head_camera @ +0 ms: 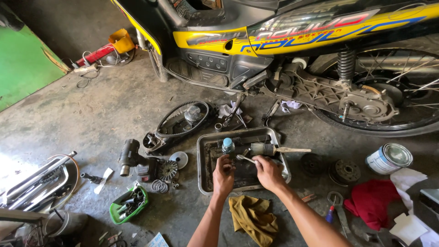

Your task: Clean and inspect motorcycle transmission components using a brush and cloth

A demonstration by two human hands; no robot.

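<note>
I log: left hand (223,174) closed on small dark part over metal tray (204,164) | right hand (269,171) clamped on toothbrush (245,158), bristle end pointing left toward that part | hands near, apart.

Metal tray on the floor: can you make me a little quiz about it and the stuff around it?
1. True or false: both hands are over the metal tray.
2. What does the right hand hold? A) a red cloth B) a thin pale tool, maybe a brush C) a paint tin
3. Fill in: the cloth lying between the person's forearms is ____ in colour.

Key:
1. True. The left hand is there too, beside a small bottle with a blue cap.
2. B. Its tip points toward the left hand.
3. Mustard yellow. The red cloth lies further right, near the white tin.
</note>
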